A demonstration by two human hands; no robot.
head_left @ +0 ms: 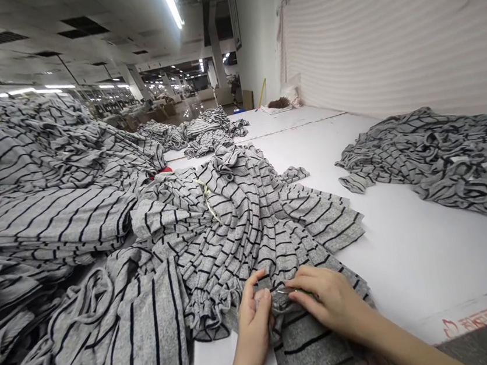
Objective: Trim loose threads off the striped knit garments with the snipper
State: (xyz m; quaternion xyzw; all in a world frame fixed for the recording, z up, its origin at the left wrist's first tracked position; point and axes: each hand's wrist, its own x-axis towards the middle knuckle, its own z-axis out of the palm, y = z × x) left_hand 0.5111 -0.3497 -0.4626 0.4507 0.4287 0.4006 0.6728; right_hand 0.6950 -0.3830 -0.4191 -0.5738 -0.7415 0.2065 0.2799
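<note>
Both the left hand (pixel 253 325) and right hand (pixel 331 301) grip striped fabric (pixel 305 339) on a white table (pixel 414 257); more piles (pixel 448 165) lie beyond, beneath ceiling lights (pixel 170 3) in a long hall (pixel 193 109).

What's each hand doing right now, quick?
Left hand: closed, pinching gray striped knit fabric.
Right hand: closed, holding small green-handled snips.

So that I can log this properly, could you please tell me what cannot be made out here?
The small green and metal item: head view, mostly covered by the right hand, kind unclear.
The red thing: head view, buried in the striped grey fabric, too little shows to name it.
The red print on the table edge: head view, too small and slanted to read.
</note>
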